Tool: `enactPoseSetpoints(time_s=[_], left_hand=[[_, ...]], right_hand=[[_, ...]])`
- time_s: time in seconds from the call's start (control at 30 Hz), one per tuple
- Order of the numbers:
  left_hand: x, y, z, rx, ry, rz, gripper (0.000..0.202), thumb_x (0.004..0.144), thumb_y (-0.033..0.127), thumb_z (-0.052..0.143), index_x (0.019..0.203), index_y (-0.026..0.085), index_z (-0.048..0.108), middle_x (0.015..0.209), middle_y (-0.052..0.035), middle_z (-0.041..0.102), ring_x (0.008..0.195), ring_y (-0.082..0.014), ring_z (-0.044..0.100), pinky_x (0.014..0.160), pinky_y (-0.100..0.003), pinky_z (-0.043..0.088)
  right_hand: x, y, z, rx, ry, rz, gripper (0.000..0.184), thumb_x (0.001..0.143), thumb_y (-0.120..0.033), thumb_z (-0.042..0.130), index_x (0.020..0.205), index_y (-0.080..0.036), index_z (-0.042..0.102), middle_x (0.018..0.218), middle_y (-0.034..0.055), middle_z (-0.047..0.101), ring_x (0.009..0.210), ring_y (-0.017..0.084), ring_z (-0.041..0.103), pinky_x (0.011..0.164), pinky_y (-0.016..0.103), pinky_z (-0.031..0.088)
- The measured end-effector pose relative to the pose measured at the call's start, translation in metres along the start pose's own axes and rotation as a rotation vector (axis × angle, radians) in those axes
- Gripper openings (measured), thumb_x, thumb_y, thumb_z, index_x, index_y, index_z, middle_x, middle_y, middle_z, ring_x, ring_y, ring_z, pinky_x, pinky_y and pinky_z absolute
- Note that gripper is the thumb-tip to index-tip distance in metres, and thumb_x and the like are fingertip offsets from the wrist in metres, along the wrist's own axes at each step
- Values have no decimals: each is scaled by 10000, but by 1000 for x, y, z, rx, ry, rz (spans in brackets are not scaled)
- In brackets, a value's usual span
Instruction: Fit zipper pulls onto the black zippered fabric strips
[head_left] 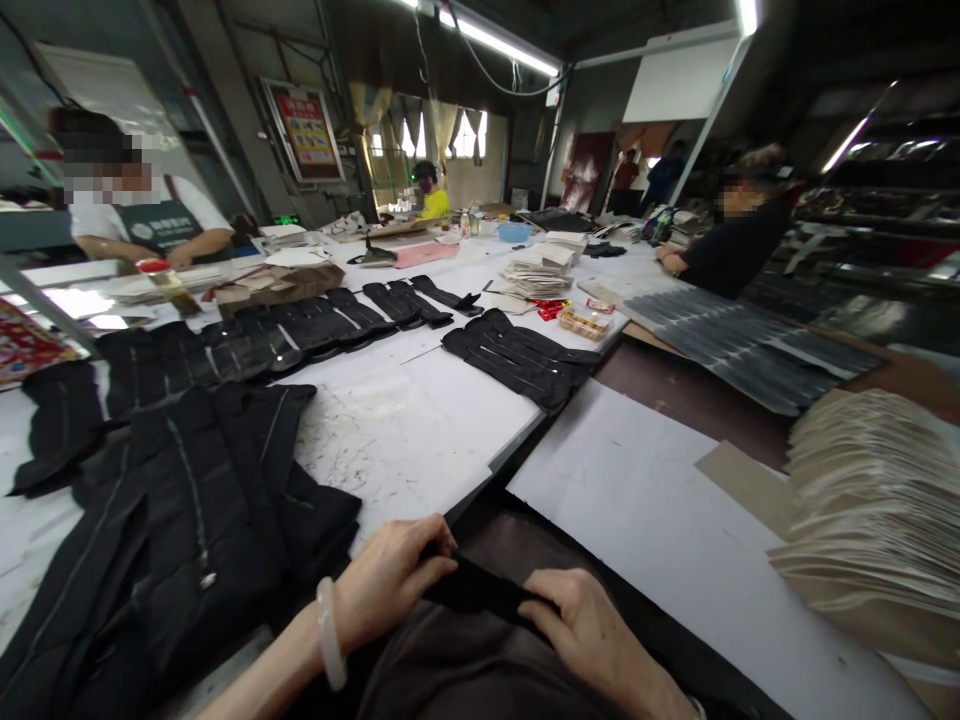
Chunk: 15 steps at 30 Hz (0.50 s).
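At the bottom of the view my left hand and my right hand pinch the two ends of a narrow black fabric strip, held over my lap in front of the table edge. A pale bangle circles my left wrist. Both hands are closed on the strip. Just left of my left hand lies a heap of black fabric pieces with stitched lines on the white table.
More black fabric pieces lie in rows across the table. A stack of beige card sheets sits at the right, grey sheets behind it. Paper piles and a small tray stand farther back. Other people work at the left and right.
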<state>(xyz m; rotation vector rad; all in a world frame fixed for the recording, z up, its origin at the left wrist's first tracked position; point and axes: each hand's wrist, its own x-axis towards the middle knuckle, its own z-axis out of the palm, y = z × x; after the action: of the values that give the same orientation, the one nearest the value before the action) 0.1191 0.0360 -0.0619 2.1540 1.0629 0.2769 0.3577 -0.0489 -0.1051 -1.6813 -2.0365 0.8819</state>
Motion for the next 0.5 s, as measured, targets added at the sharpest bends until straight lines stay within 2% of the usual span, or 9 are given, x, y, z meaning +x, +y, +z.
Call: enactPoseSetpoints(time_s=[0.07, 0.2, 0.3, 0.4, 0.47, 0.5], left_hand=[[-1, 1, 3, 3, -10, -15, 104, 890, 222, 525, 897, 186, 622, 871, -56, 735, 828, -217, 695, 742, -299, 490], [-4, 3, 10, 45, -22, 3, 97, 885, 204, 519, 901, 179, 611, 894, -72, 732, 853, -233, 694, 762, -320, 494], [-6, 4, 12, 63, 6, 13, 88, 884, 201, 515, 874, 181, 601, 902, -82, 722, 874, -243, 687, 783, -338, 499], [-11, 2, 8, -12, 52, 17, 110, 892, 203, 497, 887, 183, 605, 916, -81, 720, 890, -237, 682, 796, -336, 503], [-16, -4, 4, -123, 92, 15, 175, 872, 218, 547, 1032, 188, 611, 1042, -82, 718, 995, -236, 663, 879, -338, 489], [-19, -8, 3, -182, 122, 3, 291, 847, 231, 594, 1136, 198, 591, 1135, -81, 702, 1066, -240, 637, 928, -342, 471]], right_hand=[[1, 0, 3, 66, -9, -14, 208, 886, -162, 585, 683, -173, 630, 682, -1, 647, 659, 155, 601, 612, 256, 342], [16, -8, 16, 263, 24, -89, 93, 882, -179, 619, 871, -190, 711, 835, 20, 694, 783, 163, 634, 694, 239, 406], [31, -20, 28, 317, 78, -162, 161, 902, -173, 583, 774, -168, 681, 754, 18, 653, 713, 149, 598, 654, 236, 396], [40, -28, 36, 305, 131, -211, 269, 921, -181, 536, 660, -163, 596, 664, 3, 572, 630, 134, 534, 597, 243, 358], [41, -29, 36, 312, 152, -233, 281, 934, -197, 512, 664, -165, 582, 659, 1, 555, 619, 129, 521, 588, 245, 348], [41, -29, 35, 319, 152, -238, 291, 941, -207, 500, 665, -166, 582, 657, 0, 551, 614, 127, 519, 584, 245, 345]])
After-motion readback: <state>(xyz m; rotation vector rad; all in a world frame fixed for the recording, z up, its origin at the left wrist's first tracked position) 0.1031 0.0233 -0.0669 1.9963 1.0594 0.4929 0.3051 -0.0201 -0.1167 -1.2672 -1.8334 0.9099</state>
